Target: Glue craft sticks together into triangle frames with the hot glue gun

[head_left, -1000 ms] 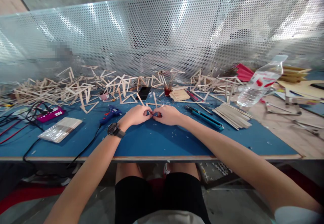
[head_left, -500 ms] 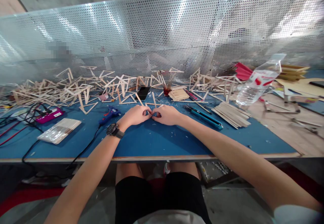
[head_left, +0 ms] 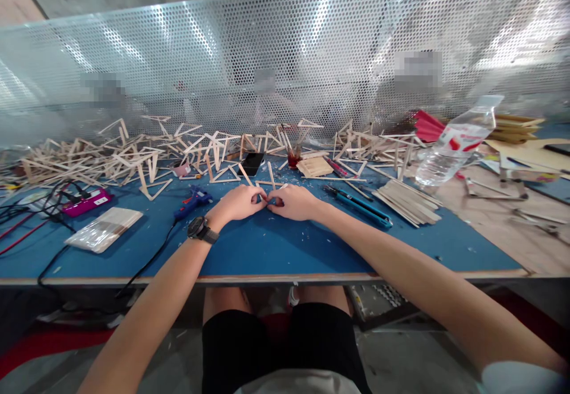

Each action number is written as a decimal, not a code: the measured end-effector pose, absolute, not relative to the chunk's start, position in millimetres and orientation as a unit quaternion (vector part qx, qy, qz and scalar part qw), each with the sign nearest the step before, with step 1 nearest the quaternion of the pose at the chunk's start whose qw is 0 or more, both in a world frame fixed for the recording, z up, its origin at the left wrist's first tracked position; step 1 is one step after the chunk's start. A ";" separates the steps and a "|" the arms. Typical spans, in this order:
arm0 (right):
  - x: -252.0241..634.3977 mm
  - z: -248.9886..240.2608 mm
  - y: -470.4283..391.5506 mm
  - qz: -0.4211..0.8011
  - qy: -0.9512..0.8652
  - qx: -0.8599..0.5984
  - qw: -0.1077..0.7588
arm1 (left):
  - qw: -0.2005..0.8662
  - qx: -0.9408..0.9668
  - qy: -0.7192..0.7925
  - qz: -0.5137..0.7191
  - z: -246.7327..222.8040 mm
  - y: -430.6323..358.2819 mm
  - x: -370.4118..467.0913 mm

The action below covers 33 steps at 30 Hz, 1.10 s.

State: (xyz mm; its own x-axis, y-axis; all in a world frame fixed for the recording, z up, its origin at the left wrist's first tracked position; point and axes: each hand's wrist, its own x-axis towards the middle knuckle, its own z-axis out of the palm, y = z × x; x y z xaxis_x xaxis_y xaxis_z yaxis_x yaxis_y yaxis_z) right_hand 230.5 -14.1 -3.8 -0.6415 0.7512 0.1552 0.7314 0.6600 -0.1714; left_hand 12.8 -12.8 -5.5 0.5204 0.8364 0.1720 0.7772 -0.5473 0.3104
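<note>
Behind the smooth, matt blue tabletop (head_left: 285, 251) stands a shiny perforated sheet-metal screen (head_left: 285, 56). At the tabletop's middle, the held craft sticks (head_left: 245, 175) are bare matt wood; on it, the hot-glue gun (head_left: 191, 202) is smooth plastic, the stick packet (head_left: 107, 228) glossy clear film.

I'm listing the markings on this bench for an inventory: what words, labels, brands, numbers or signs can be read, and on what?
No text can be read with certainty.
Bottle: red-and-white label, too blurred to read.
Purple power strip: small white patch, too small to make out any marking.
Watch: dial too small and dark to read.
</note>
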 end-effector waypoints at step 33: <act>232.8 -3.1 -14.0 0.059 -0.914 -0.384 0.114 | 0.103 0.867 0.470 0.132 -3.6 -15.6 15.6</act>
State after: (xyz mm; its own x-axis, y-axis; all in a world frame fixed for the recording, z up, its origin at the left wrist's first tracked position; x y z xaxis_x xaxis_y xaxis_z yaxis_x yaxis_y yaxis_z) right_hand 232.8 -14.0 -3.1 -0.6794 0.7155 0.1629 0.6888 0.6984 -0.1945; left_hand 15.6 -15.6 -3.6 0.5236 0.8416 0.1323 0.7869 -0.5373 0.3034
